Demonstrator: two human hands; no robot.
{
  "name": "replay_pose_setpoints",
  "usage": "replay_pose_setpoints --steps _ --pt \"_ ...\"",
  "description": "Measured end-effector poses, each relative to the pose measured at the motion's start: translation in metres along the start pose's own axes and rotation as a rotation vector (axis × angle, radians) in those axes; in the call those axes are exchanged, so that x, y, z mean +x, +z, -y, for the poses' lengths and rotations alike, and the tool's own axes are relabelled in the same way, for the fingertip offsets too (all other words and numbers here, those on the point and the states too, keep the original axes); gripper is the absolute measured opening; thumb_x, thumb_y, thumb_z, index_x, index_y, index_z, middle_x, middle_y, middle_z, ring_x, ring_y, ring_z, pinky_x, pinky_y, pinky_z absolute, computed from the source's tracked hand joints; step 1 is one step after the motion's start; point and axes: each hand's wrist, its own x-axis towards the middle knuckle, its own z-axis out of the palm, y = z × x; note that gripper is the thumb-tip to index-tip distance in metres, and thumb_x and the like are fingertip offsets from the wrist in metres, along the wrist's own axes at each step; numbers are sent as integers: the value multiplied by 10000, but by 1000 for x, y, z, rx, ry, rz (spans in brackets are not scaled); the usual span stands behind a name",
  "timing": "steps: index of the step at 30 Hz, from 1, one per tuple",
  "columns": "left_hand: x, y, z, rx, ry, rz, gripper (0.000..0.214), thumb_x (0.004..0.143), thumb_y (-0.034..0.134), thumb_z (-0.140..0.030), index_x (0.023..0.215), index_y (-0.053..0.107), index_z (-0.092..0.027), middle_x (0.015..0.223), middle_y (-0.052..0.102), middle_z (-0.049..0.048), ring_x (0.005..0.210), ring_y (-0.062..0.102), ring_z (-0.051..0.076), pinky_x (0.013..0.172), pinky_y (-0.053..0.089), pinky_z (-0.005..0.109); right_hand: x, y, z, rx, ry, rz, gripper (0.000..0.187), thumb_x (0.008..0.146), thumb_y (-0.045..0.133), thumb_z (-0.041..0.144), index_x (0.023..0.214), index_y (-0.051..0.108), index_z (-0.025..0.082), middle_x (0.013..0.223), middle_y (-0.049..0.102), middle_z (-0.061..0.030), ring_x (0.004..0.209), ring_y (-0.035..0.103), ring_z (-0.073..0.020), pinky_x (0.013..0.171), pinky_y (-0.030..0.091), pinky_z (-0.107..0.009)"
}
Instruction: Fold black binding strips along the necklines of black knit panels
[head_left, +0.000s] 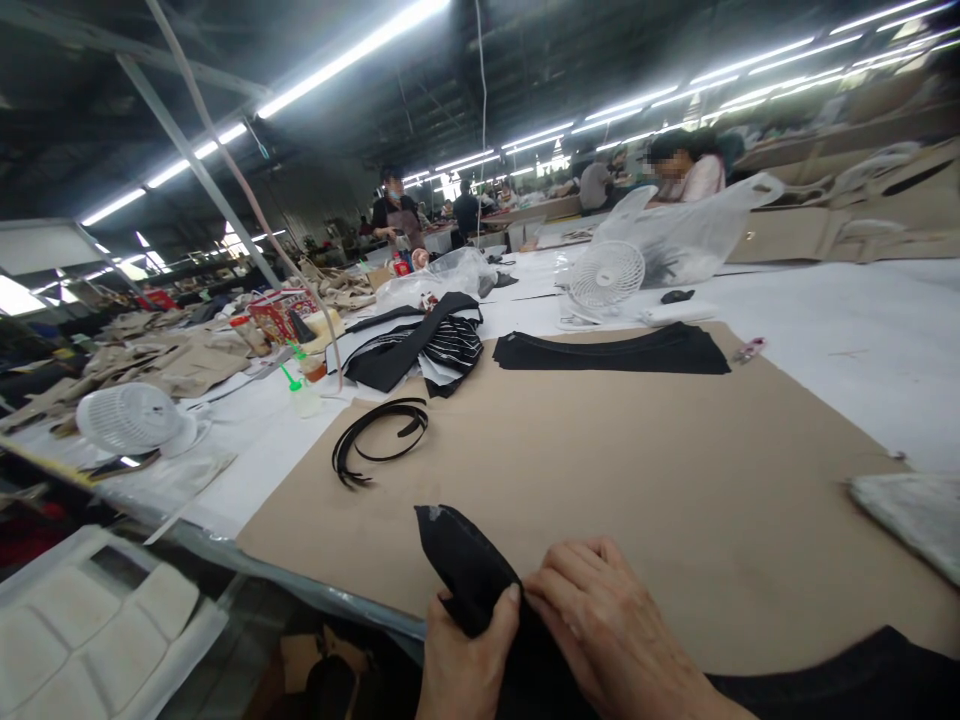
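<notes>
A long black fabric piece (469, 560) is held up near the table's front edge, its curved end pointing away from me. My left hand (472, 645) grips it from below, thumb pressed on top. My right hand (600, 610) pinches the fabric's edge just beside that thumb, its fingers closed together. The lower part of the piece is partly hidden by my hands. More black fabric (847, 680) lies at the bottom right; whether it is the same piece I cannot tell.
Brown paper (622, 460) covers the table. On it lie coiled black strips (382, 445) and stacked black panels (607, 350). Behind are striped black pieces (450, 345), a white fan (606, 275) and a plastic bag (690, 240). Another fan (135, 415) stands left. People work farther back.
</notes>
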Motion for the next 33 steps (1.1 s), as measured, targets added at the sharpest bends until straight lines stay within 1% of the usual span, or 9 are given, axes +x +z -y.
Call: replay_pose_setpoints --steps 5,9,12,16,20,23,29,31,33 --pt "-5 -1 -4 98 -5 -84 394 607 697 -492 807 682 -152 809 720 116 877 671 321 807 512 384 2 -3 -3 10 -15 16 234 926 438 70 784 585 183 743 541 -7 701 462 -167 709 270 -310" --pt "-4 -4 -7 75 63 5 332 635 668 -481 752 681 -171 759 718 81 800 662 277 788 513 355 2 -8 -3 1 -43 5 244 929 422 78 769 576 180 738 538 -16 701 457 -169 699 277 -308" --pt "-2 -5 -7 78 101 20 320 636 673 -451 768 682 -160 771 724 83 804 659 266 803 515 349 0 -7 -1 -41 -58 12 258 918 402 67 752 564 179 734 533 -25 694 449 -174 689 274 -312" --pt "-4 -3 -12 50 67 -31 334 600 722 -418 793 688 -148 777 730 85 830 672 276 809 527 343 -2 1 1 -123 -76 -55 276 907 383 58 714 541 176 706 512 -29 666 428 -176 673 269 -317" --pt "-8 2 -17 -1 20 -70 282 595 747 -386 741 687 -152 724 727 81 809 689 294 772 541 343 0 5 4 -172 -62 -105 287 905 379 51 694 528 177 693 498 -32 660 416 -182 677 276 -323" --pt "-10 4 -17 1 -38 -101 314 589 751 -418 722 685 -142 726 727 113 813 691 330 744 539 371 0 5 3 -179 -53 -74 276 900 386 47 703 524 181 703 506 -32 664 423 -185 675 283 -324" --pt "-9 3 -14 12 -27 -24 302 627 714 -423 712 698 -134 677 722 106 746 695 314 682 536 352 -3 4 -4 -112 -12 -36 239 877 386 47 737 514 191 719 524 -24 674 469 -179 666 326 -309" --pt "-8 3 -11 -19 -19 -53 331 614 728 -425 752 702 -125 713 731 111 771 696 310 688 539 343 -2 0 -5 -67 24 -23 225 867 390 53 746 524 188 728 537 -27 684 490 -178 659 346 -301" --pt "-7 3 -9 -60 -6 -50 358 605 735 -425 787 704 -119 737 737 110 767 696 302 685 541 338 1 -6 -5 27 98 53 206 850 406 64 752 541 185 745 559 -29 696 515 -171 651 366 -286"
